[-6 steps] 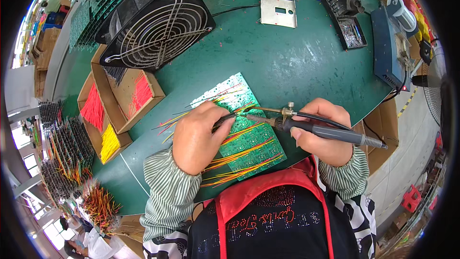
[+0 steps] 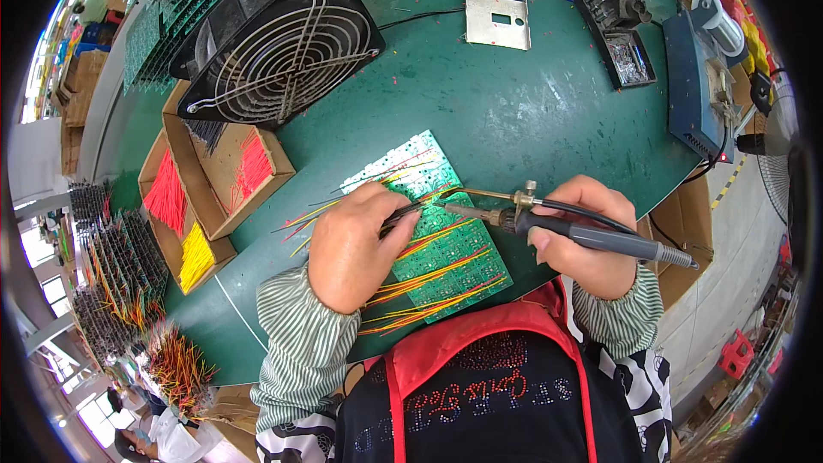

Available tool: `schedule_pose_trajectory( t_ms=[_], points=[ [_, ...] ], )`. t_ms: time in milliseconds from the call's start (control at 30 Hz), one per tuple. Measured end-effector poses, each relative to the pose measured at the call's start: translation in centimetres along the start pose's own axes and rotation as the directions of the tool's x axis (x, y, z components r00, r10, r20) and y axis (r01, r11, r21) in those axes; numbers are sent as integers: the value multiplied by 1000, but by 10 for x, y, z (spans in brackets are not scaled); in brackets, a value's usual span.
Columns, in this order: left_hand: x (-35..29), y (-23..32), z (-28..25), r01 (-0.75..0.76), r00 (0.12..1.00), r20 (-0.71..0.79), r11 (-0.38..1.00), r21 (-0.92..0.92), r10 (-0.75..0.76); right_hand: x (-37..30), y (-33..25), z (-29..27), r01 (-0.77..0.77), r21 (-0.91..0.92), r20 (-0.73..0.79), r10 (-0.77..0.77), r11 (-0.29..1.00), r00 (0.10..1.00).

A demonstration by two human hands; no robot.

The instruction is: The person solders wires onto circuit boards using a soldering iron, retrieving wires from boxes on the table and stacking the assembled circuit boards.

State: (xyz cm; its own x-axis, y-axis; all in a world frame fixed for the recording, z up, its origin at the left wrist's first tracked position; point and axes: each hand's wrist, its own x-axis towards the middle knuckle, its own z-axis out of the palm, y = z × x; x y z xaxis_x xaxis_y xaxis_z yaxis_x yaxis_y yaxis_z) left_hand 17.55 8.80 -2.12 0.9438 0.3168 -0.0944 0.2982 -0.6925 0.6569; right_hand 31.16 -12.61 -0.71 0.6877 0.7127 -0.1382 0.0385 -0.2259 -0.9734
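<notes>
A green circuit board [image 2: 459, 261] lies at a slant on the bench, with red, yellow and black wires [image 2: 429, 281] running off its left side. Over its left edge, my left hand [image 2: 350, 244] is closed, pinching dark wire between thumb and fingers. The wire's end reaches the board's upper middle. My right hand [image 2: 591, 231] grips a soldering iron [image 2: 600, 238] with a black grey handle. A brass solder feed tube [image 2: 493, 195] is clamped along it. The iron's tip is just right of the pinched wire; whether they touch I cannot tell.
A black fan [image 2: 287, 51] stands at the back left. Cardboard trays [image 2: 225, 225] hold red, yellow and dark wires. Wired boards [image 2: 124, 266] are stacked at far left. A metal plate [image 2: 499, 24], a black tool tray [image 2: 633, 69] and a blue soldering station [image 2: 693, 90] sit behind.
My right hand and the soldering iron have shifted slightly to the right, drawing the tip back a little. My left hand and the board have stayed in place.
</notes>
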Motion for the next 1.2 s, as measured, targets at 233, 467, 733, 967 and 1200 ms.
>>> schedule_pose_trajectory(
  t_ms=[233,467,733,967,1200],
  points=[
    [-6,-1,-32,-38,960,-247,933,358,134,-5,-3,-6,-49,-24,-36,48,999,998],
    [4,20,-6,-110,987,-105,983,144,126,-8,-2,-9,-92,5,-110,92,996,990],
    [17,15,11,-75,997,7,997,14,75,-4,-2,-11,-89,-23,-90,87,996,992],
    [18,16,11,-49,999,16,999,24,48,-1,3,-12,1,-69,-64,-5,998,998],
    [18,14,13,-68,998,16,997,22,68,-10,-1,-14,-64,17,-92,65,998,994]
  ],
)
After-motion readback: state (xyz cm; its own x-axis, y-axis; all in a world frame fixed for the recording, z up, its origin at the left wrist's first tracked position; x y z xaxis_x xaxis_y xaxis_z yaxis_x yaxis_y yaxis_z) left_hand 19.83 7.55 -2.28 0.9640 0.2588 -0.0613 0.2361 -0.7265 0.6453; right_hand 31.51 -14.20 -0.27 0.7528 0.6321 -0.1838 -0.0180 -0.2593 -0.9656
